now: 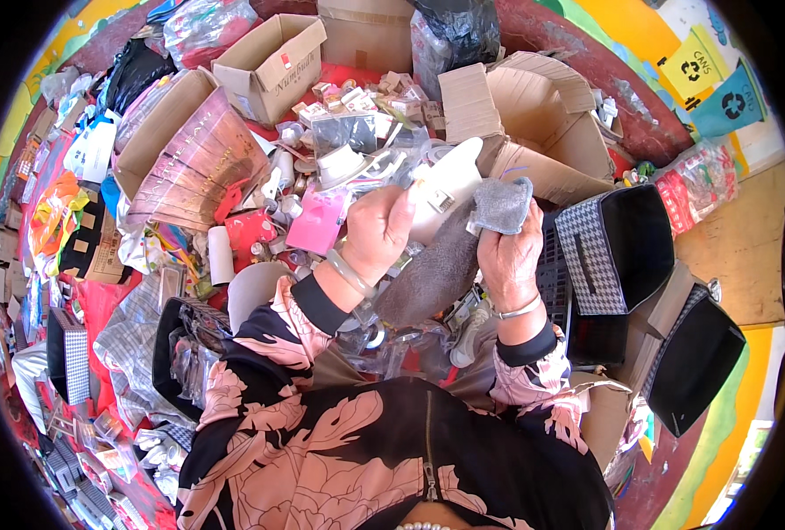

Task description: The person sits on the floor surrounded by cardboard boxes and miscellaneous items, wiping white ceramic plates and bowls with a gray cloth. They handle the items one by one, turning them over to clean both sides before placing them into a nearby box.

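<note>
My left hand (379, 234) is closed, its thumb and fingers pinching the lower end of a white flat piece (454, 185) with a rounded tip and a printed label. Between my hands hangs a long, dark grey-brown fuzzy piece (428, 278), shaped like an insole; its upper end goes behind my right hand's side, and which hand bears it I cannot tell. My right hand (512, 256) grips a small grey fabric pad (502, 205), folded over its fingertips. Below my left hand's side lies a pink card (317, 219) on the heap.
A heap of small boxes and plastic packs (357, 102) spreads ahead. Open cardboard boxes stand at the far left (269, 71) and far right (543, 102). Black-lined houndstooth bins (591, 256) stand at my right; another black bin (176, 353) sits by my left arm.
</note>
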Action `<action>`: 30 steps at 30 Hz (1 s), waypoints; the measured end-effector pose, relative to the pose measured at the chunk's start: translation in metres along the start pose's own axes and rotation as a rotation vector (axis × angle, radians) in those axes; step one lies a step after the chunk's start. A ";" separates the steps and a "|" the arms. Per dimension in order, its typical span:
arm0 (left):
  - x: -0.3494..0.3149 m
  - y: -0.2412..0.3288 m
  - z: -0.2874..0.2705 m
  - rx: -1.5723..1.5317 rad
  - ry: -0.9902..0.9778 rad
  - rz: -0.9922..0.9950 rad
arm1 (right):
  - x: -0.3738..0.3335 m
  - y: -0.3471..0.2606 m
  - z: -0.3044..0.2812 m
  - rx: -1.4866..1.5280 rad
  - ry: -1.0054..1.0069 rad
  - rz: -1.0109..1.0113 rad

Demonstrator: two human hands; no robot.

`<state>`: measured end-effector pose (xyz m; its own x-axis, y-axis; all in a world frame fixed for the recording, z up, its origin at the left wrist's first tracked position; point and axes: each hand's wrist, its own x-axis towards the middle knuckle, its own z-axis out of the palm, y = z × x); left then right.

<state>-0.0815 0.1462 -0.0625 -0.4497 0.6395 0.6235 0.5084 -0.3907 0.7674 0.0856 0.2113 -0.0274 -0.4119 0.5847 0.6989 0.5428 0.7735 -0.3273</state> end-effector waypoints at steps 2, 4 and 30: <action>-0.002 -0.006 0.001 -0.020 -0.004 -0.104 | 0.001 0.000 -0.001 0.024 -0.017 -0.043; -0.008 -0.016 0.005 -0.041 0.023 -0.200 | -0.001 -0.016 -0.001 0.021 -0.015 -0.106; 0.002 -0.002 -0.010 0.040 0.022 0.017 | -0.007 -0.029 0.006 -0.013 -0.004 -0.100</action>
<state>-0.0912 0.1416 -0.0614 -0.4566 0.6184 0.6397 0.5447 -0.3742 0.7505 0.0687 0.1860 -0.0266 -0.4673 0.5055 0.7254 0.5082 0.8249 -0.2475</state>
